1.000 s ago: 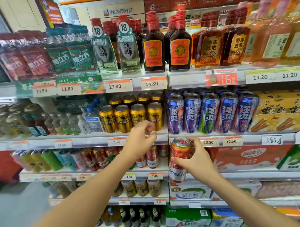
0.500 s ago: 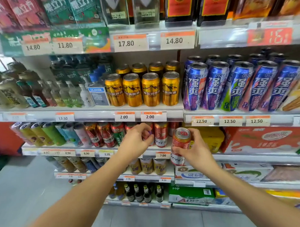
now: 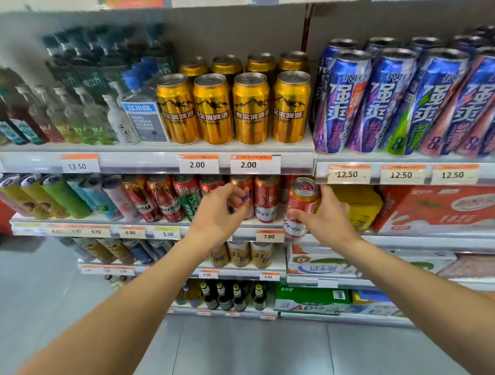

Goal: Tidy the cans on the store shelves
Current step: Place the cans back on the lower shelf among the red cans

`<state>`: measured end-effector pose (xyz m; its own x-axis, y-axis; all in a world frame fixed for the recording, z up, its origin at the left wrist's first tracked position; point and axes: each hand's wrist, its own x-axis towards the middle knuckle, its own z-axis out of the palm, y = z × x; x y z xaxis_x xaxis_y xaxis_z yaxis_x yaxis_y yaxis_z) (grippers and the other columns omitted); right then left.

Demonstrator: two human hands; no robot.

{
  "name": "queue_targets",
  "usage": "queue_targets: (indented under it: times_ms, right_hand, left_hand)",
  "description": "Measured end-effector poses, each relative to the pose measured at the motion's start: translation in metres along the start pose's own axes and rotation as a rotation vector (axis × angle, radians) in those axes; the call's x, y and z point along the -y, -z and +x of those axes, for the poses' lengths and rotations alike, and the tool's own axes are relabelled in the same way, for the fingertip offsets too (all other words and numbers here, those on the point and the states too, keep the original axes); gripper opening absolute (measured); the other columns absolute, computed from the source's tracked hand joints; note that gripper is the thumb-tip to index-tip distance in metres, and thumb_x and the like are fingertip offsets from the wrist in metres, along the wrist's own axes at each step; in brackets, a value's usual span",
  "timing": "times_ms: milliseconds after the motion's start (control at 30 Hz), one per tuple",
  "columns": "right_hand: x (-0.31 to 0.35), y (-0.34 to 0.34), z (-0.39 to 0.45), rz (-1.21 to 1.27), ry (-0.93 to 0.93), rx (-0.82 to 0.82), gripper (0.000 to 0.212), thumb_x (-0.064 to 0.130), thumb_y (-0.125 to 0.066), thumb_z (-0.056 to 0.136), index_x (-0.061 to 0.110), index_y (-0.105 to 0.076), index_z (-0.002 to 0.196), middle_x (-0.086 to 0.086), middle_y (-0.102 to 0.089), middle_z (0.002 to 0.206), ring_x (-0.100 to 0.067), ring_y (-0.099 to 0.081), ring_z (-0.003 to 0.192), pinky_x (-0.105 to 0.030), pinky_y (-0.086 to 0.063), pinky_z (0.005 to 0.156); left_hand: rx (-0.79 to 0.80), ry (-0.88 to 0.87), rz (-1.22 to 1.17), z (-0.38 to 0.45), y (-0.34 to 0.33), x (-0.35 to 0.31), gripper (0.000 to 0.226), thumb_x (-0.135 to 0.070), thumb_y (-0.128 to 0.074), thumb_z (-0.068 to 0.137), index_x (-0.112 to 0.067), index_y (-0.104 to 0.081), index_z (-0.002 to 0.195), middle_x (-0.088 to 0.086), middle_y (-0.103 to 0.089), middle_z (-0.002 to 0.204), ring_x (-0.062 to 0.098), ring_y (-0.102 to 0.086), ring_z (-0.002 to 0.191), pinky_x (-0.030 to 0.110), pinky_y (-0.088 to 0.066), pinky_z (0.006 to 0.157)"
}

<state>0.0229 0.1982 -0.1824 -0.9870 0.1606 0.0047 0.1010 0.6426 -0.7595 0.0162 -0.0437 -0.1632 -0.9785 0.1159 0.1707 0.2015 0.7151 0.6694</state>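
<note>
My right hand grips a tall red Budweiser can, held tilted in front of the shelf edge by the 7.00 tag. My left hand reaches into the same shelf and its fingers curl around another red can standing there. One more red Budweiser can stands between the two hands. Gold Harbin cans fill the shelf above in two neat rows.
Tall blue cans lean on the upper right shelf. Red and green cans and pastel cans lie slanted left of my hands. A yellow pack and red carton sit to the right. Bottles stand low down.
The view dropped lower and closer to the shelves. My left hand came down from the gold cans to the red-can shelf. My right hand kept its can near the shelf edge.
</note>
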Motion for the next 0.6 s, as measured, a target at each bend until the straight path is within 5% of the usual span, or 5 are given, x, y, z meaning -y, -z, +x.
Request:
queue_targets:
  times_ms: [200,333,467,600]
  right_hand:
    - [0.006,-0.003,0.02,-0.122,-0.028,0.054,0.034,0.048,-0.083,0.084,0.033,-0.057,0.099,0.011,-0.064,0.096,-0.027,-0.06,0.121,-0.048,-0.025,0.111]
    - [0.003,-0.008,0.033,-0.107,-0.06,0.081,0.035,0.043,-0.082,0.086,0.025,-0.073,0.115,-0.002,-0.077,0.113,-0.028,-0.064,0.119,-0.038,-0.037,0.103]
    - [-0.001,-0.011,0.046,-0.166,-0.069,0.127,0.044,0.05,-0.078,0.087,0.021,-0.072,0.12,-0.01,-0.078,0.114,-0.033,-0.067,0.114,-0.053,-0.044,0.107]
    - [0.004,-0.006,0.051,-0.205,-0.092,0.207,0.05,0.052,-0.07,0.093,0.02,-0.067,0.131,-0.012,-0.075,0.124,-0.034,-0.065,0.117,-0.043,-0.046,0.105]
  left_hand:
    - [-0.013,-0.019,-0.02,0.008,-0.004,0.006,0.016,-0.018,-0.069,0.096,-0.014,-0.07,0.111,-0.003,-0.07,0.096,0.013,-0.065,0.093,0.017,-0.047,0.071]
    - [-0.023,-0.037,-0.032,0.013,-0.007,0.011,0.016,-0.018,-0.069,0.095,-0.014,-0.07,0.11,-0.003,-0.07,0.096,0.011,-0.065,0.092,0.014,-0.044,0.07]
    - [-0.02,-0.043,-0.049,0.015,-0.009,0.016,0.018,-0.017,-0.07,0.093,-0.015,-0.071,0.111,-0.005,-0.071,0.096,0.009,-0.066,0.093,0.017,-0.047,0.072]
    - [-0.021,-0.04,-0.052,0.017,-0.012,0.021,0.019,-0.017,-0.071,0.093,-0.015,-0.071,0.112,-0.005,-0.071,0.096,0.009,-0.066,0.094,0.016,-0.046,0.073]
